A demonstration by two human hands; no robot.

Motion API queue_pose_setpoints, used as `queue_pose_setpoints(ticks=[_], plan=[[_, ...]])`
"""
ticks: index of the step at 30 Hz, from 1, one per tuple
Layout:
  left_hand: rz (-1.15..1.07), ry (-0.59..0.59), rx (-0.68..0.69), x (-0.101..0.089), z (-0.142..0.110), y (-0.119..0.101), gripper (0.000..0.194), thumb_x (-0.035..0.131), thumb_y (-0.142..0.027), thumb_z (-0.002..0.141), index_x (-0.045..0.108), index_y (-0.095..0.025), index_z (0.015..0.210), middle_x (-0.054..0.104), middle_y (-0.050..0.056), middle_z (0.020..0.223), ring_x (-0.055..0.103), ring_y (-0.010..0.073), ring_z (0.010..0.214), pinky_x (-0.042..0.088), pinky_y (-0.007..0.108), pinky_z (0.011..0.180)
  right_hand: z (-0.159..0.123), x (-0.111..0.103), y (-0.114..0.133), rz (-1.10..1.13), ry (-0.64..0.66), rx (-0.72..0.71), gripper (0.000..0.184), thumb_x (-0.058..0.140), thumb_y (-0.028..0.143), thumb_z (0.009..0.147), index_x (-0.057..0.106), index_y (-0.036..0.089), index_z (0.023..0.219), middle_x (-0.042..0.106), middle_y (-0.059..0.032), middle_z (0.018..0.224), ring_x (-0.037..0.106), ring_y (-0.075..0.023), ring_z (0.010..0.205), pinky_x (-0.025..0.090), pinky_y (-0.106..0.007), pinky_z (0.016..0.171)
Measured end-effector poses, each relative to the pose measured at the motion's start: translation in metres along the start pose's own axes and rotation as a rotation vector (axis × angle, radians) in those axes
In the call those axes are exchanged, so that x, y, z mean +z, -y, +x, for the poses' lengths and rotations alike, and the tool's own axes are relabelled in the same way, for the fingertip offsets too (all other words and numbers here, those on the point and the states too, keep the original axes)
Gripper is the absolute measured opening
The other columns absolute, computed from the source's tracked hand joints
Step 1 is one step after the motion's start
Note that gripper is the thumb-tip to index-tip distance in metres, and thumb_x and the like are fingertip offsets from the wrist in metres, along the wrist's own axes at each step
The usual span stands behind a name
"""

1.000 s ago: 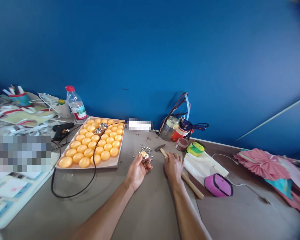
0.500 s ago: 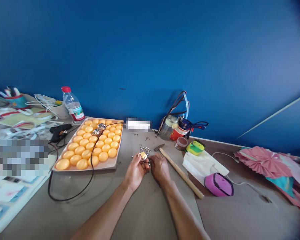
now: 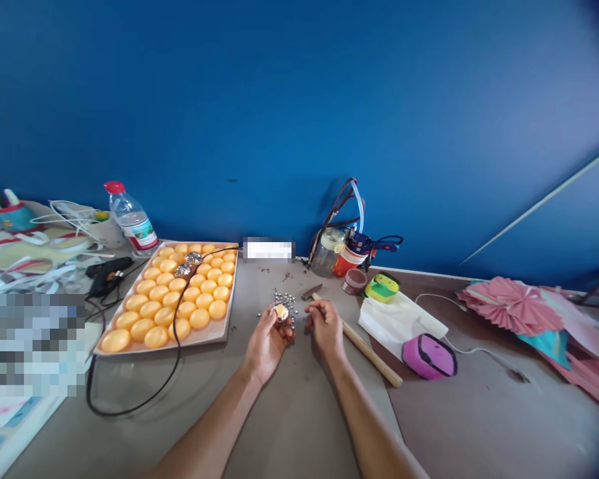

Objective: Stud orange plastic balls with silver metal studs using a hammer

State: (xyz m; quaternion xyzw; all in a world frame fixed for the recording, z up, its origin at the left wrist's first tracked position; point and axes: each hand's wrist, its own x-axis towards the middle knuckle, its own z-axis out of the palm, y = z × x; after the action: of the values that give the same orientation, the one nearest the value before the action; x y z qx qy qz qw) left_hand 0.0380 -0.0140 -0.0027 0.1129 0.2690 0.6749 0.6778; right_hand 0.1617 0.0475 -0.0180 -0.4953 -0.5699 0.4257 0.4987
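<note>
My left hand (image 3: 266, 346) is closed around a small yellow ball (image 3: 281, 311) whose sides are covered in shiny silver pieces, with a yellow patch on top. To its right, my right hand (image 3: 325, 330) is apart from the ball, thumb and fingertips pressed together; whatever they hold, if anything, is too small to make out. Loose silver beads (image 3: 284, 298) lie on the table just beyond the ball. A hammer (image 3: 369, 351) with a wooden handle lies partly behind my right hand. In a shallow tray (image 3: 212, 343) at left sit many orange balls (image 3: 156, 335) and two silver-covered balls (image 3: 194, 258).
A black cable (image 3: 130, 411) loops across the tray. A glue gun (image 3: 107, 274) and a water bottle (image 3: 134, 223) stand left. A clear jar (image 3: 324, 256), a small round pot (image 3: 354, 281), white cloth (image 3: 394, 319), a purple roll (image 3: 430, 357) and pink folded paper (image 3: 516, 309) are right.
My right hand has drawn away from the ball to the right and turned, fingertips pinched. My left hand still holds the ball. The whole view has shifted slightly.
</note>
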Motion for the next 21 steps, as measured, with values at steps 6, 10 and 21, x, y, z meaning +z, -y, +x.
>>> queue_pose_setpoints(ticks=[6,10,21], plan=[[0.014,0.029,-0.011,-0.002,0.002,0.001,0.020,0.058,-0.035,0.078,0.055,-0.017,0.088,0.057,0.001,0.073,0.052,0.0103,0.057,0.042,0.025,0.059,-0.002,0.007,0.006,0.475,0.166,0.127,0.016,0.061,0.032,0.071,0.056,0.016,0.073,0.051,0.0054,0.055,0.043,-0.0062,0.044,0.033,-0.020,0.045],[0.037,0.079,0.000,0.001,0.001,-0.001,0.019,0.057,-0.033,0.079,0.057,-0.015,0.084,0.058,0.003,0.075,0.053,0.0119,0.061,0.042,0.026,0.062,-0.009,0.011,0.016,0.629,0.336,0.222,0.020,0.066,0.028,0.066,0.060,0.017,0.081,0.059,0.0023,0.066,0.047,-0.0067,0.046,0.038,-0.022,0.048],[0.001,0.024,-0.022,-0.004,0.005,0.004,0.018,0.060,-0.031,0.077,0.058,-0.016,0.088,0.061,0.002,0.079,0.054,0.0121,0.063,0.043,0.027,0.065,-0.012,0.013,0.015,0.414,0.363,0.174,0.014,0.063,0.029,0.068,0.056,0.017,0.071,0.048,0.0065,0.052,0.046,-0.0084,0.048,0.036,-0.022,0.050]])
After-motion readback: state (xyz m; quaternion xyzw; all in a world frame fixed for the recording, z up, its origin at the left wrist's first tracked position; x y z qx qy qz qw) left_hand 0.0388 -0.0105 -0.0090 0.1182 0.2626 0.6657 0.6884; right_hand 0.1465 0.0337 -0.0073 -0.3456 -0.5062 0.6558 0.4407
